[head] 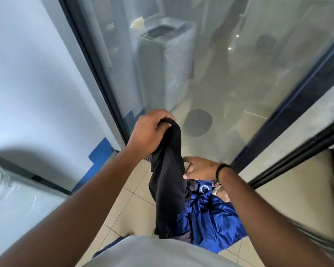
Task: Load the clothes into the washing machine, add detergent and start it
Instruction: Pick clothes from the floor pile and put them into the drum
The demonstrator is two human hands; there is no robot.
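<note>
Matt black cloth garment [168,182], shiny blue fabric [210,222], frosted glass door [229,64].

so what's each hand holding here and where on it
The left hand grips the black garment by its top edge, bunched in the fist. The right hand touches the garment's side; whether it holds anything cannot be told.

frosted glass door [229,74], beige tiled floor [135,205], white wall [37,83]

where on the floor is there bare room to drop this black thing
Bare tile lies left of the black garment, between it and the blue-edged wall. More shows right of the blue cloth, toward the dark door track. It is crowded under the right hand, where the clothes are heaped.
</note>
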